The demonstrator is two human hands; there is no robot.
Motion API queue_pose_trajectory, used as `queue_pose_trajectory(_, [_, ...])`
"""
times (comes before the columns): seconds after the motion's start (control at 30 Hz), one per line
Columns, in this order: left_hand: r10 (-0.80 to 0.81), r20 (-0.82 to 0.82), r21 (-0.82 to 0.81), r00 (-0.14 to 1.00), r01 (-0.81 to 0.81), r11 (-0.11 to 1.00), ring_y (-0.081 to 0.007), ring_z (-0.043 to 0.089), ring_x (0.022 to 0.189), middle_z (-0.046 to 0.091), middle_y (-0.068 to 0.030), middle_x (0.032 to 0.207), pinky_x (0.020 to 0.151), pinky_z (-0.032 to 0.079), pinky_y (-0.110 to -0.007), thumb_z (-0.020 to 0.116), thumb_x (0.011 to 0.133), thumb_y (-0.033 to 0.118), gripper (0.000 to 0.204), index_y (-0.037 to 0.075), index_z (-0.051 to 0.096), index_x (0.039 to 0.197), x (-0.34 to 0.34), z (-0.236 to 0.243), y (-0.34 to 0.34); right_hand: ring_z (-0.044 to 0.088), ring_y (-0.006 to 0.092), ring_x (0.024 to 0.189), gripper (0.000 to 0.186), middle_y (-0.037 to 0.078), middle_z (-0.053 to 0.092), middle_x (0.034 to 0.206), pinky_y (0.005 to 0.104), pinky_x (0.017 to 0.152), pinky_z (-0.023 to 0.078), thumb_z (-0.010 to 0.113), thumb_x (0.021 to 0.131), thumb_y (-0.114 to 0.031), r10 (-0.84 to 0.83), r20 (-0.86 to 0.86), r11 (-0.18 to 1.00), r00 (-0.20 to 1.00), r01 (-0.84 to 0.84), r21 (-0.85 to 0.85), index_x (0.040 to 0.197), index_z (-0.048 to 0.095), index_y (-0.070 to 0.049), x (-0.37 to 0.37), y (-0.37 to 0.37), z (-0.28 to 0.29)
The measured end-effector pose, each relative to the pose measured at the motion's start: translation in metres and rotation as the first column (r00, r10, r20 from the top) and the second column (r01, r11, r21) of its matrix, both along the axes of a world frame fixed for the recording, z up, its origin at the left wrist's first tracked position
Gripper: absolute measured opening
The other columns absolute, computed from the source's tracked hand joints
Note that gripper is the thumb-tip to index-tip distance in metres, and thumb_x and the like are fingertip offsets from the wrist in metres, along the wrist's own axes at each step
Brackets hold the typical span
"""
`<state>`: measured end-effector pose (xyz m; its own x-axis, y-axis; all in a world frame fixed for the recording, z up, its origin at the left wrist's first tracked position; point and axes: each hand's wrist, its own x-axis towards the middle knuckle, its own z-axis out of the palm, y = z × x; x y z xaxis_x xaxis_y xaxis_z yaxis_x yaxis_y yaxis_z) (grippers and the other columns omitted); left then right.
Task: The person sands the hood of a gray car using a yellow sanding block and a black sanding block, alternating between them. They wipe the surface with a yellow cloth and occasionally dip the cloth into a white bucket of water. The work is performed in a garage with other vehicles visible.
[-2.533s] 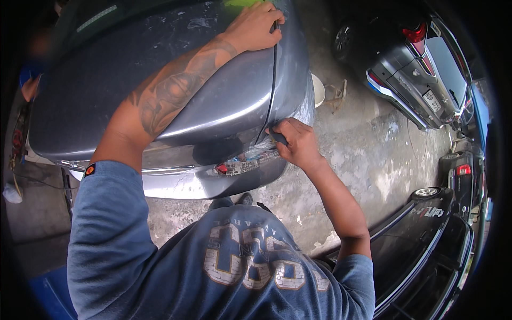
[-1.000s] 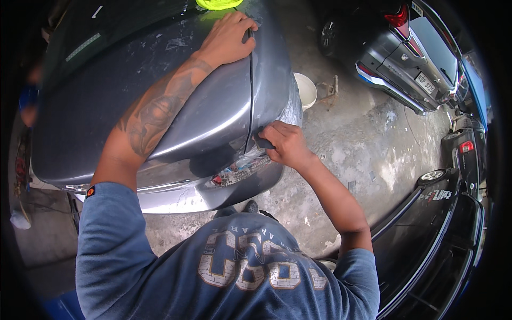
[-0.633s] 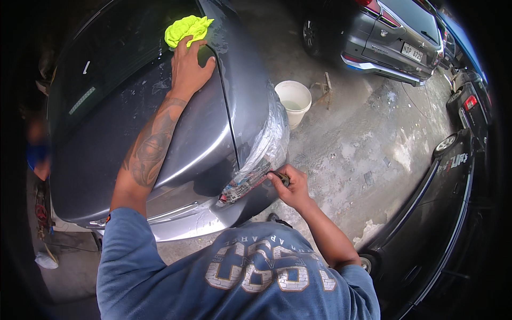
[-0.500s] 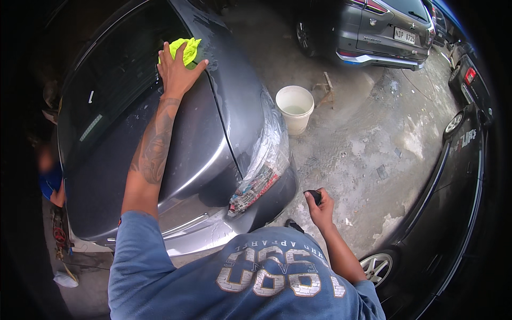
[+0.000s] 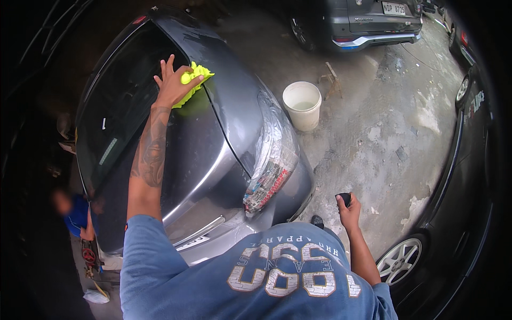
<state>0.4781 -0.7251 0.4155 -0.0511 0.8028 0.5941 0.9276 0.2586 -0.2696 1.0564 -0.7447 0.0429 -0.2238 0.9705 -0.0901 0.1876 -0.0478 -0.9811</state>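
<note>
My left hand [image 5: 173, 89] pinches a crumpled neon-yellow cloth [image 5: 198, 73] between thumb and forefinger, its other fingers spread. The cloth is against the dark grey car [image 5: 197, 144], beside the lower corner of the rear window [image 5: 125, 80]. Down at my right side, my right hand [image 5: 350, 213] is closed round a small black block [image 5: 345, 199], apart from the car. Newspaper and clear plastic [image 5: 271, 178] cover the car's rear lamp. Whitish wet-looking streaks show on the panel above the lamp.
A white bucket [image 5: 302, 109] of liquid stands on the concrete floor by the car, with a small wooden stand [image 5: 332, 80] behind it. Another grey car [image 5: 376, 24] is parked ahead, a black car [image 5: 437, 213] to the right. A person in blue [image 5: 77, 216] is at the far left.
My left hand has turned, lifting its fingers from the surface; the cloth now hangs toward the body seam in a pinch. My view has shifted, and the right hand still holds the black block.
</note>
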Motion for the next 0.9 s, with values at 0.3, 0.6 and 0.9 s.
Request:
queue_pose_trajectory(0.3, [-0.346, 0.248, -0.250, 0.905, 0.404, 0.880, -0.0292, 0.068, 0.111, 0.074, -0.0077, 0.108, 0.096, 0.048, -0.043, 0.084, 0.081, 0.052, 0.049, 0.007, 0.075, 0.098, 0.150, -0.042, -0.015, 0.047, 0.0084, 0.060, 0.037, 0.000, 0.055, 0.063, 0.0323, 0.055, 0.040, 0.080, 0.097, -0.026, 0.136, -0.041, 0.982, 0.990, -0.129, 0.139, 0.080, 0.057, -0.003, -0.065, 0.027, 0.037])
queue_pose_trajectory(0.6, [-0.432, -0.159, -0.636, 0.888, 0.243, 0.732, -0.0223, 0.063, 0.099, 0.071, -0.0022, 0.092, 0.086, 0.048, -0.039, 0.074, 0.082, 0.035, 0.023, 0.013, 0.078, 0.086, 0.201, -0.079, 0.002, 0.046, 0.0079, 0.063, 0.035, -0.001, 0.055, 0.064, 0.0306, 0.057, 0.040, 0.079, 0.098, -0.026, 0.096, -0.173, 0.994, 0.980, -0.084, 0.074, 0.081, 0.060, -0.003, -0.079, 0.030, 0.023])
queue_pose_trajectory(0.9, [-0.456, 0.007, -0.693, 0.890, 0.333, 0.640, -0.0249, 0.065, 0.095, 0.069, -0.0046, 0.083, 0.087, 0.049, -0.040, 0.072, 0.077, 0.028, 0.020, 0.009, 0.074, 0.074, 0.250, -0.146, -0.079, 0.053, 0.0072, 0.060, 0.026, -0.002, 0.061, 0.066, 0.0286, 0.055, 0.043, 0.078, 0.099, -0.023, -0.065, -0.121, 0.995, 0.991, 0.056, -0.082, 0.084, 0.064, -0.005, -0.015, -0.021, -0.006])
